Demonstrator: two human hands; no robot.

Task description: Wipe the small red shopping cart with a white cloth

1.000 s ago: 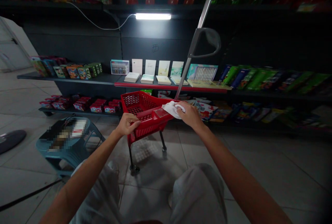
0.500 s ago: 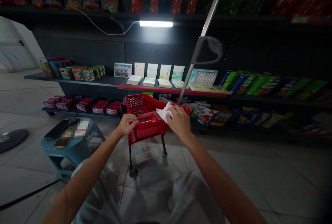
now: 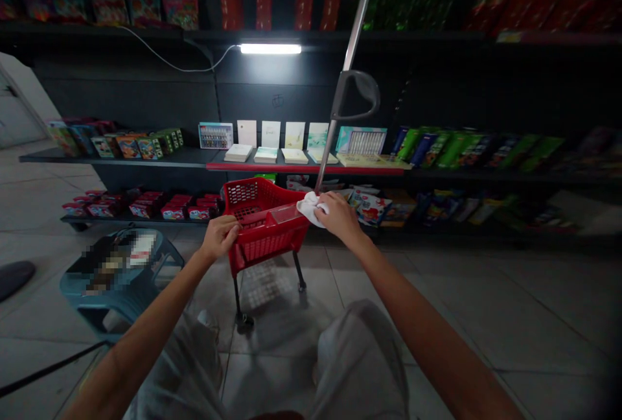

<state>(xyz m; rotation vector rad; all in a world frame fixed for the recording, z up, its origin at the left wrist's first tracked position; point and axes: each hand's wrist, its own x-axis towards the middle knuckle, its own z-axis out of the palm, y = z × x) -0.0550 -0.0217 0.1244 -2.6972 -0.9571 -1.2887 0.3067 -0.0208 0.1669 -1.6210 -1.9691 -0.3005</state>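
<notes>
A small red shopping cart [image 3: 265,246] with a perforated basket stands on dark legs and casters in front of me. My left hand [image 3: 221,236] is closed around the left end of its handle. At the handle's right end, my right hand [image 3: 339,214] grips a crumpled white cloth [image 3: 311,208] that lies against the red plastic. A flat panel [image 3: 286,214] shows on the handle between the two hands. Behind the right hand rises a metal pole [image 3: 358,24] with a dark loop grip [image 3: 357,97]; its lower end is hidden by the cart.
Dark shelves [image 3: 155,159] with boxes, notebooks [image 3: 266,151] and snack bags [image 3: 372,206] run behind the cart. A lamp tube [image 3: 271,48] glows above. To the left stands a blue-grey stool [image 3: 168,258] with blurred items on it. A black cable [image 3: 53,368] crosses the tiled floor.
The view has shifted, so shelves and cart appear farther left. My right hand and the cloth have moved slightly toward the handle's right end, uncovering more of the panel. The left hand keeps its grip.
</notes>
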